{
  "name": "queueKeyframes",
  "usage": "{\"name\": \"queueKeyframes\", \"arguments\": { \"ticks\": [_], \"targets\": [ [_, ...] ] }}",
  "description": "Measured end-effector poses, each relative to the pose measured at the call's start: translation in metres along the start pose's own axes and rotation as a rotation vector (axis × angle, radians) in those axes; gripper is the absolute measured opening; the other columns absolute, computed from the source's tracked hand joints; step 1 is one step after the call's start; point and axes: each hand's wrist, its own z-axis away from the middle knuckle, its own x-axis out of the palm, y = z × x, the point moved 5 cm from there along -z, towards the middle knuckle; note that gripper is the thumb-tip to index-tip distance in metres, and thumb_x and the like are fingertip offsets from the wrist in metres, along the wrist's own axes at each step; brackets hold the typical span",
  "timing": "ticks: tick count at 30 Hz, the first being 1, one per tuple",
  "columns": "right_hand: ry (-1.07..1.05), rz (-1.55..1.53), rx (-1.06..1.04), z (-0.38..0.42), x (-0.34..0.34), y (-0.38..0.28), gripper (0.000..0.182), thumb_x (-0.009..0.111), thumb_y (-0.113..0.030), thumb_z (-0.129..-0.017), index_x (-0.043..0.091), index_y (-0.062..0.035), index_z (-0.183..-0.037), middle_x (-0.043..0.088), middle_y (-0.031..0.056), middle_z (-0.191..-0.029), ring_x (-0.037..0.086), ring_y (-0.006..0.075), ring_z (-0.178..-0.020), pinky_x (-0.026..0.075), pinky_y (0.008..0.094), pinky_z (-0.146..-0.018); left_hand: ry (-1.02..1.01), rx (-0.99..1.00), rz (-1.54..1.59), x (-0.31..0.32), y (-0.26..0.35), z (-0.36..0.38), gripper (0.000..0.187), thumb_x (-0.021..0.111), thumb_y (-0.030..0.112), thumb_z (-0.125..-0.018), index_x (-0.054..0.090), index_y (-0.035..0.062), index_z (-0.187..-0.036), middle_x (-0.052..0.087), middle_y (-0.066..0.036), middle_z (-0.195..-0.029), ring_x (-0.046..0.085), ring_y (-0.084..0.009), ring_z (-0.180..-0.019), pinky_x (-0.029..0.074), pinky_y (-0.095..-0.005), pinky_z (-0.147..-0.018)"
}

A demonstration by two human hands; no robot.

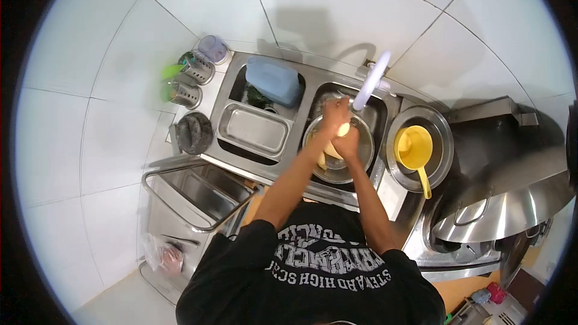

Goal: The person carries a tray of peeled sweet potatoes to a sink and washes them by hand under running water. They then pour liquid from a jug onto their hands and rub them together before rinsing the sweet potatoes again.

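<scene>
Both my hands are over a round metal bowl (pixel 337 176) that sits in the right sink basin. My left hand (pixel 335 115) is closed, and what its fingers hold is hidden. Just below it, my right hand (pixel 346 143) is closed on a pale yellow piece of food (pixel 343 129), which shows between the two hands. More pale yellow pieces (pixel 322 160) lie in the bowl under my wrists. Their exact kind does not show. The white curved faucet (pixel 373 78) reaches over the basin beside my left hand.
A blue container (pixel 272 79) and a steel tray (pixel 255 127) occupy the left basin. Right of the sink, a yellow dipper (pixel 414 147) rests in a metal basin (pixel 447 165). A large wok (pixel 506 204) stands farther right. Utensil holders (pixel 197 67) and a stone mortar (pixel 194 133) line the left.
</scene>
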Motion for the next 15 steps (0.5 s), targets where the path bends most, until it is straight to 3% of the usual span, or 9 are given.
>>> {"name": "queueKeyframes", "arguments": {
  "ticks": [2, 3, 6, 7, 8, 11, 12, 14, 15],
  "targets": [
    [-0.550, -0.546, 0.349, 0.010, 0.018, 0.021, 0.027, 0.074, -0.013, -0.070, 0.060, -0.0036, -0.091, 0.063, 0.0055, -0.069, 0.061, 0.0185, -0.058, 0.047, 0.0321, -0.053, -0.608, -0.249, 0.765, 0.004, 0.007, 0.006, 0.032, 0.054, 0.023, -0.088, 0.056, 0.0038, -0.062, 0.049, -0.002, -0.052, 0.051, -0.0148, -0.049, 0.045, -0.0311, -0.049],
    [-0.844, -0.883, 0.641, 0.021, 0.019, 0.022, 0.022, 0.073, -0.011, -0.071, 0.060, -0.0045, -0.087, 0.057, -0.0005, -0.066, 0.053, 0.0097, -0.053, 0.042, 0.0267, -0.049, -0.620, -0.256, 0.766, 0.005, 0.012, 0.010, 0.032, 0.054, 0.023, -0.088, 0.056, 0.0038, -0.062, 0.049, -0.002, -0.052, 0.051, -0.0148, -0.049, 0.045, -0.0311, -0.049],
    [-0.496, -0.541, 0.448, 0.002, 0.020, 0.020, 0.023, 0.072, -0.011, -0.072, 0.061, -0.0014, -0.089, 0.061, 0.0024, -0.069, 0.057, 0.0118, -0.057, 0.045, 0.0294, -0.052, -0.395, -0.390, 0.749, 0.005, 0.010, 0.001, 0.019, 0.053, 0.014, -0.084, 0.060, 0.0014, -0.073, 0.052, -0.004, -0.057, 0.055, -0.0168, -0.054, 0.048, -0.0313, -0.054],
    [-0.093, -0.155, 0.228, -0.006, -0.003, -0.019, 0.023, 0.072, -0.010, -0.072, 0.061, 0.0023, -0.089, 0.063, 0.0039, -0.071, 0.059, 0.0133, -0.062, 0.047, 0.0328, -0.056, 0.036, -0.181, 0.272, 0.000, 0.008, -0.003, 0.013, 0.057, 0.010, -0.081, 0.061, 0.0009, -0.074, 0.057, -0.006, -0.061, 0.060, -0.0185, -0.059, 0.048, -0.0326, -0.054],
    [-0.090, -0.154, 0.232, -0.002, 0.005, -0.006, 0.023, 0.072, -0.010, -0.072, 0.061, 0.0023, -0.089, 0.063, 0.0039, -0.071, 0.059, 0.0133, -0.062, 0.047, 0.0328, -0.056, 0.030, -0.183, 0.272, 0.005, 0.001, 0.002, 0.013, 0.057, 0.010, -0.081, 0.061, 0.0009, -0.074, 0.057, -0.006, -0.061, 0.060, -0.0185, -0.059, 0.048, -0.0326, -0.054],
    [0.107, -0.361, 0.104, 0.003, 0.009, -0.006, 0.021, 0.072, -0.014, -0.072, 0.062, 0.0021, -0.082, 0.063, 0.0033, -0.071, 0.059, 0.0128, -0.065, 0.048, 0.0333, -0.058, 0.192, 0.343, -0.497, 0.004, 0.021, 0.010, 0.005, 0.061, 0.006, -0.082, 0.061, 0.0019, -0.080, 0.058, -0.005, -0.064, 0.061, -0.0174, -0.058, 0.048, -0.0328, -0.055],
    [0.108, -0.357, 0.111, 0.004, 0.000, -0.002, 0.021, 0.072, -0.014, -0.072, 0.062, 0.0021, -0.082, 0.063, 0.0033, -0.071, 0.059, 0.0128, -0.065, 0.048, 0.0333, -0.058, 0.187, 0.339, -0.494, -0.003, 0.017, 0.007, 0.005, 0.061, 0.006, -0.082, 0.061, 0.0019, -0.080, 0.058, -0.005, -0.064, 0.061, -0.0174, -0.058, 0.048, -0.0328, -0.055],
    [-0.561, -0.574, 0.510, 0.017, 0.012, 0.023, 0.018, 0.070, -0.011, -0.071, 0.062, 0.0002, -0.082, 0.061, 0.0019, -0.070, 0.057, 0.0110, -0.063, 0.046, 0.0303, -0.056, -0.615, -0.306, 0.699, 0.002, 0.000, 0.004, 0.007, 0.058, 0.010, -0.086, 0.059, 0.0030, -0.089, 0.054, -0.003, -0.061, 0.057, -0.0174, -0.055, 0.047, -0.0335, -0.055],
    [-0.714, -0.701, 0.519, 0.021, 0.015, 0.023, 0.016, 0.071, -0.006, -0.068, 0.058, -0.0062, -0.077, 0.057, 0.0001, -0.065, 0.050, 0.0068, -0.051, 0.036, 0.0244, -0.043, -0.623, -0.310, 0.696, 0.004, 0.003, 0.006, 0.007, 0.058, 0.010, -0.086, 0.059, 0.0030, -0.089, 0.054, -0.003, -0.061, 0.057, -0.0174, -0.055, 0.047, -0.0335, -0.055]
  ]
}}
